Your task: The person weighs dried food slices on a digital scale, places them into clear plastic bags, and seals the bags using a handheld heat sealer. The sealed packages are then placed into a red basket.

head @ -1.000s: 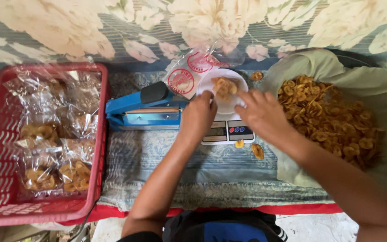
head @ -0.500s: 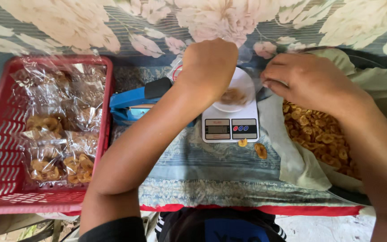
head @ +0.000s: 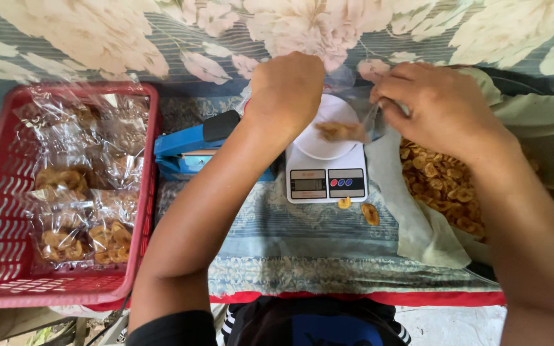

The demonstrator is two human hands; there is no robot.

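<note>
A: From my feed, left hand [head: 288, 90] and right hand [head: 432, 109] both pinch the mouth of a clear bag [head: 354, 122] over the white scale [head: 326, 163]; a few chips sit inside.

B: Risk?

A: I'd say the thin film slips and chips spill; 2 loose chips [head: 358, 209] already lie below the scale.

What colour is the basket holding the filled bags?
Red basket, plainest at left in the head view.

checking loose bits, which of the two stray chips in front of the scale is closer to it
The smaller, rounder chip, lying right at the front edge of the white scale. The other chip is longer and lies farther right and nearer the person, clear of the scale.
</note>
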